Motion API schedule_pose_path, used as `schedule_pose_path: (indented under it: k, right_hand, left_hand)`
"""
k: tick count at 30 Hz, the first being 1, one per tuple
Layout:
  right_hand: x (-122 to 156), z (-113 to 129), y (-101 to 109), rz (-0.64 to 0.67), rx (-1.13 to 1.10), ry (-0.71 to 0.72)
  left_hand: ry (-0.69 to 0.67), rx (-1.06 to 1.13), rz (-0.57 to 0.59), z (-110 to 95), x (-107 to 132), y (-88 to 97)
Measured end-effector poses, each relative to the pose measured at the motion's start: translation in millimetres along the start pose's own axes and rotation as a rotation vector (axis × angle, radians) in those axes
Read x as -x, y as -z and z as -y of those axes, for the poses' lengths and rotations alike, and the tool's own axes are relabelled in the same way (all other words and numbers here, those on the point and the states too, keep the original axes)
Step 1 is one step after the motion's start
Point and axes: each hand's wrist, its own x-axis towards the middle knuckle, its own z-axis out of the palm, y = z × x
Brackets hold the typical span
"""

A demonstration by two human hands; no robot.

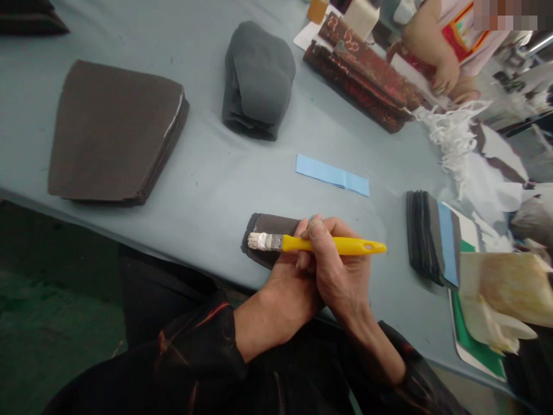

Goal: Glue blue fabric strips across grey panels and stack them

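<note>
My right hand [339, 271] is closed around a yellow-handled brush [345, 246], its whitish bristles pointing left over a small dark grey cut piece [268, 227] lying near the table's front edge. My left hand [285, 288] rests under the right one, pressing on that piece; its fingers are mostly hidden. A light blue strip [332, 174] lies flat a little beyond the hands.
A stack of dark brown sheets [114, 132] lies at left, and a folded grey pile [258, 78] at centre back. A dark stack topped with blue [432, 236] sits at right. Another person [449, 52] handles red patterned pieces [363, 72] at the far right. The table is grey [207, 184].
</note>
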Motion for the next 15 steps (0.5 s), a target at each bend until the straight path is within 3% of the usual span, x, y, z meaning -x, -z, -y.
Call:
schedule_pose_path:
  k: [6, 15]
  right_hand:
    - [-1.7, -5.4, -1.8, -0.11, 0.0, -0.012]
    - [-2.3, -5.1, -4.6, -0.144, -0.014, -0.029]
  left_hand:
    - [-0.015, 0.009, 0.042, 2.8, -6.1, -15.3]
    - [-0.028, 0.011, 0.078, 4.0, -8.2, -7.3]
